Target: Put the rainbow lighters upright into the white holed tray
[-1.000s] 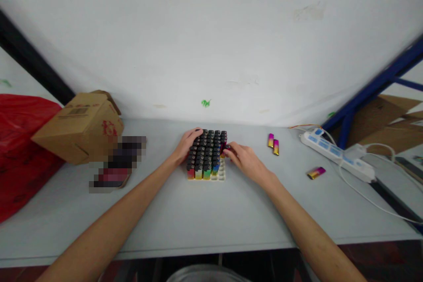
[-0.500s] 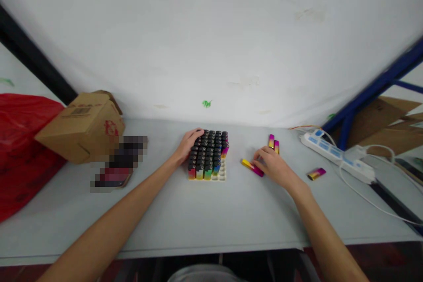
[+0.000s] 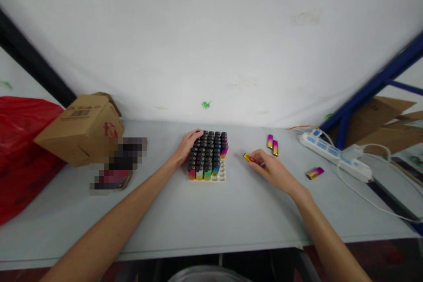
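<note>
A white tray holds upright lighters in rows, black tops up, with coloured bodies showing along the front. Several bare slots show at its front right. My left hand curls around the tray's back left side, its fingertips against the lighters there. To the right of the tray, my right hand pinches a yellow-and-purple lighter just above the table; my fingers cover its far end. Behind that hand lie two more purple-and-yellow lighters, side by side. Another loose lighter lies farther right.
On the left stand a cardboard box and a red plastic bag, with a blurred-out dark object near them. A white power strip with trailing cables lies at the right. The wall bounds the table behind.
My right hand has closed on the lighter that lay on the table and lifted and turned it slightly. My left hand stays at the tray.
</note>
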Demonstrator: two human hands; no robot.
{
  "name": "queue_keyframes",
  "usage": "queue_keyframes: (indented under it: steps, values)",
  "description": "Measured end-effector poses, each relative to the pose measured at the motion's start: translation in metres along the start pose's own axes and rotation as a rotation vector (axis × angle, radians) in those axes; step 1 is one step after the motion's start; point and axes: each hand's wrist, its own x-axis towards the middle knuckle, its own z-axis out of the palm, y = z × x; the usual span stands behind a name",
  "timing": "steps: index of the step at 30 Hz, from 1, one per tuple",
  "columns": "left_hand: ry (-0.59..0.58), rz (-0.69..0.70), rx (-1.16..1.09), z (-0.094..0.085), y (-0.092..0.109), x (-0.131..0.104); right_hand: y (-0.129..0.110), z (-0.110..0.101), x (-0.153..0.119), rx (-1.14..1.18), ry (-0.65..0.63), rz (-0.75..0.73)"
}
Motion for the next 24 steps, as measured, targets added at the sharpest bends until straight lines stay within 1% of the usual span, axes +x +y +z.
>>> queue_keyframes:
  steps: [2,7,9,11,14,16,18,20,24]
  values:
    - [0.006,0.004,0.0,0.0,0.0,0.0,-0.003,-0.003,0.002,0.097,0.016,0.044]
    - [0.009,-0.001,-0.02,-0.001,-0.002,0.001,-0.014,-0.002,0.021,0.342,0.192,0.167]
    - [0.01,0.001,-0.022,-0.001,-0.002,0.001,-0.018,0.0,0.032,0.431,0.216,0.171]
    - [0.013,0.007,-0.014,-0.001,-0.002,0.001,-0.021,0.002,0.043,0.455,0.199,0.112]
    - [0.019,0.011,0.012,-0.001,0.0,0.0,-0.026,0.006,0.056,0.533,0.082,0.032]
    - [0.012,0.012,0.028,0.0,0.001,-0.001,-0.03,0.013,0.06,0.64,0.022,0.069]
    - [0.013,0.013,0.034,0.0,0.002,-0.001,-0.032,0.023,0.061,0.706,0.014,0.156]
    - [0.019,0.014,0.025,0.0,0.0,-0.001,-0.033,0.034,0.059,0.681,0.061,0.209]
    - [0.003,0.036,0.003,-0.002,-0.004,0.001,-0.029,0.048,0.053,0.446,0.228,0.18]
